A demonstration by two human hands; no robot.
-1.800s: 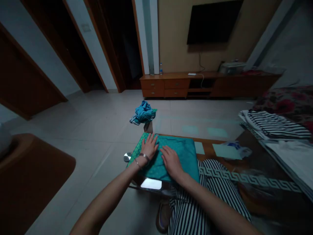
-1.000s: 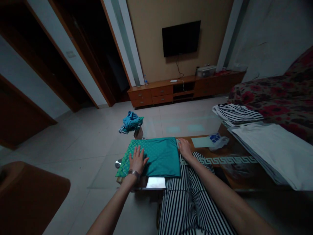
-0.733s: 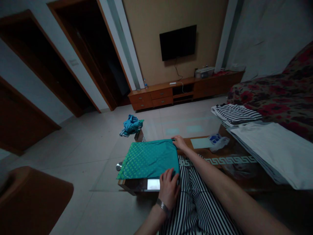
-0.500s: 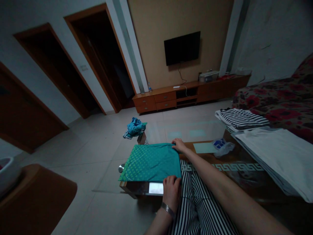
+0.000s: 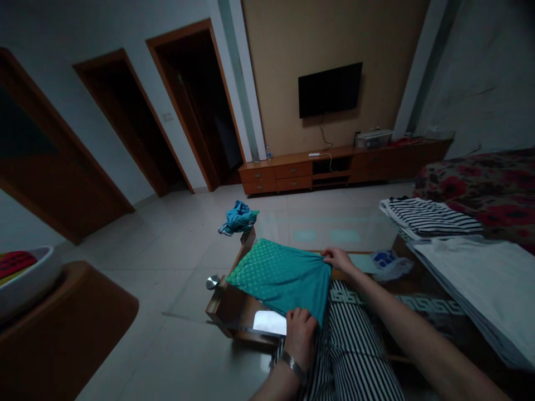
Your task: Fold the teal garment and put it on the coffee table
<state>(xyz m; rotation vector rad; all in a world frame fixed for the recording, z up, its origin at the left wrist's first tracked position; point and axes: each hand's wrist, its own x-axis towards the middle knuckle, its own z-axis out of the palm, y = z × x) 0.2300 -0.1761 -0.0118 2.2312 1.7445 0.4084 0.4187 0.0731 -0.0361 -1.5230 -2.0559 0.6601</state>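
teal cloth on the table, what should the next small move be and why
Probably lift the plain end of the teal cloth and bring it toward the green patterned end: the right hand pinches the plain end's far corner, the left hand is curled at its near corner, and no hand is on the patterned end.

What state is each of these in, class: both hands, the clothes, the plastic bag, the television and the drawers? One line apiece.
Left hand: closed on the teal cloth's near corner
Right hand: pinching its far corner
Teal cloth: laid out, creased near the right hand
Blue clothes: crumpled in a heap
Striped top: folded
White cloth: lying flat, stacked
Plastic bag: crumpled
Television: screen dark
Drawers: shut
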